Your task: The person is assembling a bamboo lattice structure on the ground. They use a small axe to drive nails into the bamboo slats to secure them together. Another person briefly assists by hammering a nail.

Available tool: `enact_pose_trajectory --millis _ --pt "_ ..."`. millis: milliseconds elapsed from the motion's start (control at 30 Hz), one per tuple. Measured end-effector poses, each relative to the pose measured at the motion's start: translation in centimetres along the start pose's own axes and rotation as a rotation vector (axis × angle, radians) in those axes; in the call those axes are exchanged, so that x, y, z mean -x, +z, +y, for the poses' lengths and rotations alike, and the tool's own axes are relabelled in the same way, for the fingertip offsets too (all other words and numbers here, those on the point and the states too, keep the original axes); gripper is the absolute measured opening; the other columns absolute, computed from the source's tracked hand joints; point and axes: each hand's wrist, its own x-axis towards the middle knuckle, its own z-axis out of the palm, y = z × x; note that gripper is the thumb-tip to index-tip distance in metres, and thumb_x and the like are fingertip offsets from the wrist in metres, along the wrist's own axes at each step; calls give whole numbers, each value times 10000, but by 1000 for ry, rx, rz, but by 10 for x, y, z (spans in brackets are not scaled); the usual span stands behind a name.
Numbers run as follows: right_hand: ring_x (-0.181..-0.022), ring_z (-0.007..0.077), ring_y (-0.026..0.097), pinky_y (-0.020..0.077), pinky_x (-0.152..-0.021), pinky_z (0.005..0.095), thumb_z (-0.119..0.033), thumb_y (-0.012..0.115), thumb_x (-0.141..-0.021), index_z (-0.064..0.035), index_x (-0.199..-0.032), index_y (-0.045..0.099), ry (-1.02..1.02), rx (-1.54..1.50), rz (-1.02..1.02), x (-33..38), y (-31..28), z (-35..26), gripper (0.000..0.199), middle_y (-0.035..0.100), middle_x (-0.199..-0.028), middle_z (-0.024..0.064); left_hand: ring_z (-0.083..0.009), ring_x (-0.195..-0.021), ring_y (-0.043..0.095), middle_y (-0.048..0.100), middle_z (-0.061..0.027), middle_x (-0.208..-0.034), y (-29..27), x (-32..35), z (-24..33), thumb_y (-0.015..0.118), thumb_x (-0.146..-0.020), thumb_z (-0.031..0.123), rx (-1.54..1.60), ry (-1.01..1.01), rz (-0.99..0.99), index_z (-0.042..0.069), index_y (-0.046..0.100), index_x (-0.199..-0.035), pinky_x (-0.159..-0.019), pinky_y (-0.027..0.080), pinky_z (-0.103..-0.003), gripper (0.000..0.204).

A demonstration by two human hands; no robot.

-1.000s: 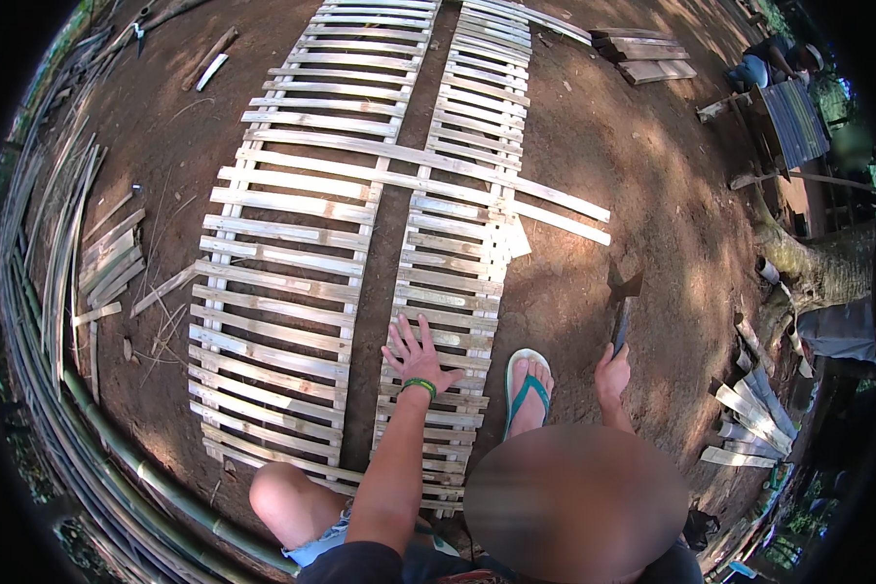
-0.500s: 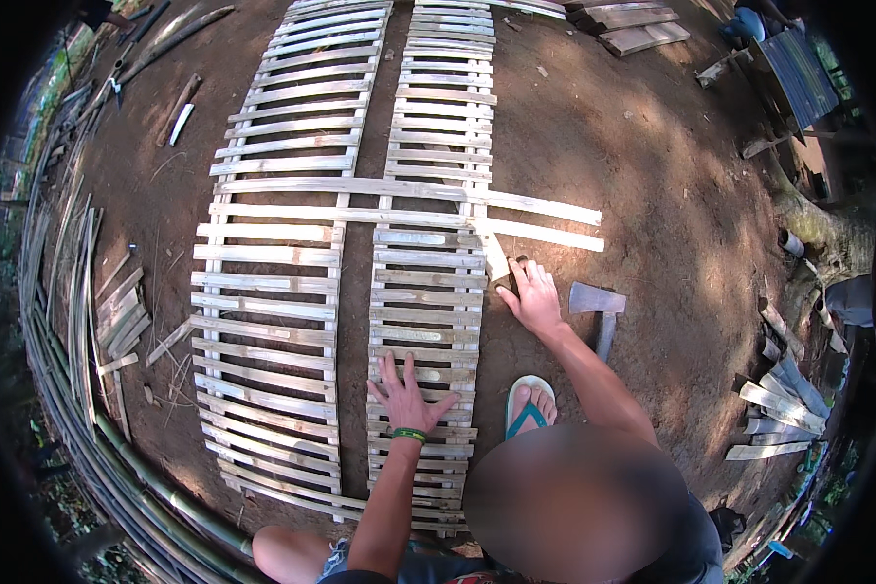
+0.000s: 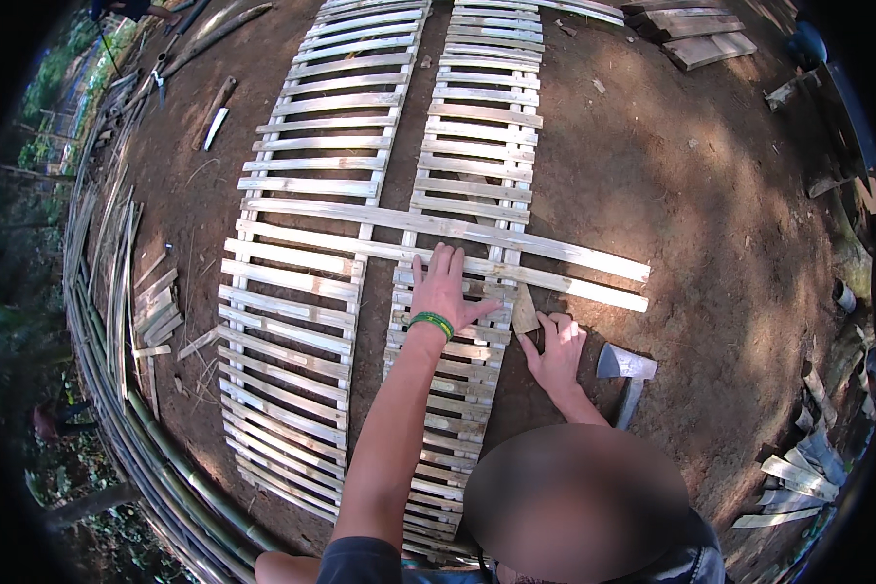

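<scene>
We see the flat wooden piece (image 3: 525, 310) at the right edge of the narrow slatted panel (image 3: 462, 386), just below two long pale strips (image 3: 584, 256) that cross it. Its lower end lies at the thumb and fingertips of the right hand (image 3: 558, 352); those fingers are bent, but we cannot tell whether they grip it. Left of the piece, we have the left hand (image 3: 441, 297) palm down on the panel, holding nothing, thumb spread toward the piece and fingertips over the lower strip. A green band (image 3: 432, 321) circles that wrist. Near the right hand, a hatchet (image 3: 629, 364) lies on the soil. Farther left, we find the wider slatted panel (image 3: 307, 284), then bamboo poles (image 3: 180, 467).
</scene>
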Motion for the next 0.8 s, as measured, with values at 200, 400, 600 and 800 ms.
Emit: enact_pose_trajectory --millis 200,400,600,800 --pt "-986 315 582 390 -881 455 -350 859 -813 -63 -1198 667 28 -14 -15 -7 0 7 517 599 -1051 98 -365 -1161 549 593 -162 -1150 -14 -35 7 933 -590 604 -71 45 -37 3 615 -1132 -1068 447 -460 869" --pt "-925 305 568 375 -849 446 -346 836 -854 -54 -1165 659 118 -36 16 -10 4 -3 462 582 -993 95 -354 -1086 579 600 -136 -1061 -16 -25 5 936 -509 664 -54 63 -71 28 609 -1068 -998 453 -463 908" --pt "-915 295 612 382 -786 435 -306 842 -866 -38 -1166 681 232 -66 40 3 -1 -1 434 618 -907 71 -343 -1062 581 600 -120 -1051 -15 -11 10 970 -483 584 -60 69 -78 39 616 -1053 -1008 458 -448 865" --pt "-661 232 516 354 -698 410 -269 833 -871 -77 -1105 697 216 -147 33 21 -8 9 332 476 -694 12 -349 -1079 577 598 -127 -1090 -19 -13 5 976 -503 569 -101 34 -150 45 609 -1084 -1017 457 -446 865"
